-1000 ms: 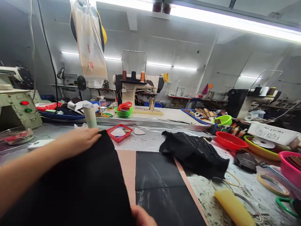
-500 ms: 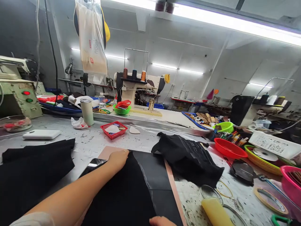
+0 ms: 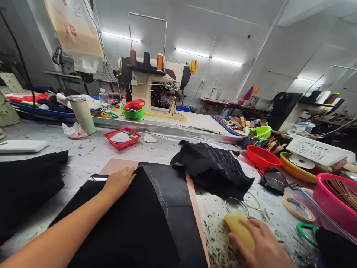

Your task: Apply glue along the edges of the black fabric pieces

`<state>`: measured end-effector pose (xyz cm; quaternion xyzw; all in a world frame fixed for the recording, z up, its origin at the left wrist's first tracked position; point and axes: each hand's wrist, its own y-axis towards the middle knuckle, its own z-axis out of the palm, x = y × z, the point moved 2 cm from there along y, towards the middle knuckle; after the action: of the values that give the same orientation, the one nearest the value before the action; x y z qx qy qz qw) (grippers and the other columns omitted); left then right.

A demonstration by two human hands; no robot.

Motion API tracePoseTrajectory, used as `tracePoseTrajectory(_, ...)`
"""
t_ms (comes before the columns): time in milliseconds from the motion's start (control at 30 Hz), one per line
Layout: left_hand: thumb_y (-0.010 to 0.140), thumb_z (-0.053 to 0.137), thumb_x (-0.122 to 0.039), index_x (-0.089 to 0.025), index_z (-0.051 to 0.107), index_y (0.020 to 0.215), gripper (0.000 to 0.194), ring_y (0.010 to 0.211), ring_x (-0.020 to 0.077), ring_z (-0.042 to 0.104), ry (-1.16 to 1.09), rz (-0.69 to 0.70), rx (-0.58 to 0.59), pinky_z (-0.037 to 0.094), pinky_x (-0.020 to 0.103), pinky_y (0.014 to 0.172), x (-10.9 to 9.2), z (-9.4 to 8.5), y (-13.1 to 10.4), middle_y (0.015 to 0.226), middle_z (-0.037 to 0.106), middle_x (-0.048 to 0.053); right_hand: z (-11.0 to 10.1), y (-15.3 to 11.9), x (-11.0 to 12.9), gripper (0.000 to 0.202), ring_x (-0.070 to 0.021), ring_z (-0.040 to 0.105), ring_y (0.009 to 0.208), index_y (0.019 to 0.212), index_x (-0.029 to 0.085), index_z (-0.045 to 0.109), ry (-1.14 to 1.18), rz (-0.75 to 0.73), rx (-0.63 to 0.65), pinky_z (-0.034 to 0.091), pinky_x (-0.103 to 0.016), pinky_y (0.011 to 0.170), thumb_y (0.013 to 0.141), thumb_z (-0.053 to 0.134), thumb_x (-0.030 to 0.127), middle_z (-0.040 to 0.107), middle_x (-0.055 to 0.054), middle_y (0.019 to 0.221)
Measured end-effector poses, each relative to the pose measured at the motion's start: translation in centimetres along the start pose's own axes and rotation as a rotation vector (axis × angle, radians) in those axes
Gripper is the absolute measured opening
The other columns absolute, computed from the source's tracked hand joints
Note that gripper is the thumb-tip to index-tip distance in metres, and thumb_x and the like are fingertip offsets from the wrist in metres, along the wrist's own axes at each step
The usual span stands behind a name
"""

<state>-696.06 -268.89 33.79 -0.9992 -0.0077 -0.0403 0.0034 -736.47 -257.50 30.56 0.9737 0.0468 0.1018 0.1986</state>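
Black fabric [image 3: 119, 223] lies over a smooth black panel [image 3: 178, 186], with a pinkish board [image 3: 111, 165] beneath them. My left hand [image 3: 119, 182] is closed on the fabric's upper edge, near the panel's top left corner. A phone [image 3: 99, 178] shows partly beside that wrist. My right hand [image 3: 262, 238] is at a yellow block [image 3: 240, 229] on the table, its thumb and fingers around the block's lower end. The hand is slightly blurred.
Crumpled black fabric [image 3: 212, 167] lies right of the panel. Tape [image 3: 299, 209], green-handled scissors [image 3: 306, 232] and a pink basket [image 3: 334, 201] stand at the right. A red basket [image 3: 122, 138] and a tumbler [image 3: 82, 113] are behind; more black fabric [image 3: 28, 186] is at the left.
My right hand has moved from the panel's lower edge rightward to the yellow block. My left hand stays on the fabric edge. The head view has shifted, moving the scene left and up.
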Motion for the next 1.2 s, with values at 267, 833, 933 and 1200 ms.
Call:
tracePoseTrajectory(267,0.088,0.033,-0.033,-0.02,0.05,0.096,0.023,0.095,0.0239,0.06,-0.131,0.009,-0.077,0.043,0.031,0.068,0.4,0.5,-0.3,0.102,0.063,0.008,0.6,3.1,-3.3,0.03,-0.0284,0.062,0.066,0.066,0.022,0.062,0.295,0.421,0.571,0.043,-0.036,0.06,0.061,0.059,0.052,0.068,-0.008,0.068)
tracePoseTrajectory(833,0.08,0.04,-0.017,-0.022,0.059,0.085,0.02,0.083,0.0184,0.058,-0.481,0.018,0.034,0.041,0.028,0.07,2.3,1.8,0.3,0.091,0.061,0.004,6.5,14.6,20.9,0.043,-0.0183,0.056,0.064,0.085,0.02,0.05,0.956,-0.024,0.235,0.045,-0.028,0.057,0.057,0.074,0.042,0.06,0.001,0.072)
tracePoseTrajectory(933,0.08,0.041,-0.017,-0.023,0.06,0.085,0.021,0.084,0.0187,0.058,-0.494,0.015,0.063,0.041,0.028,0.069,2.3,2.0,0.4,0.091,0.06,0.004,7.5,15.2,22.0,0.042,-0.018,0.056,0.064,0.085,0.019,0.05,0.88,-0.087,0.267,0.044,-0.027,0.057,0.059,0.073,0.042,0.06,0.0,0.071)
tracePoseTrajectory(1200,0.078,0.043,-0.018,-0.022,0.057,0.087,0.018,0.083,0.0207,0.059,-0.531,0.002,0.068,0.041,0.03,0.066,2.3,2.5,0.6,0.09,0.059,0.004,8.8,17.5,24.7,0.042,-0.0209,0.059,0.067,0.088,0.019,0.049,0.731,-0.124,0.277,0.045,-0.029,0.058,0.061,0.07,0.043,0.063,-0.002,0.075)
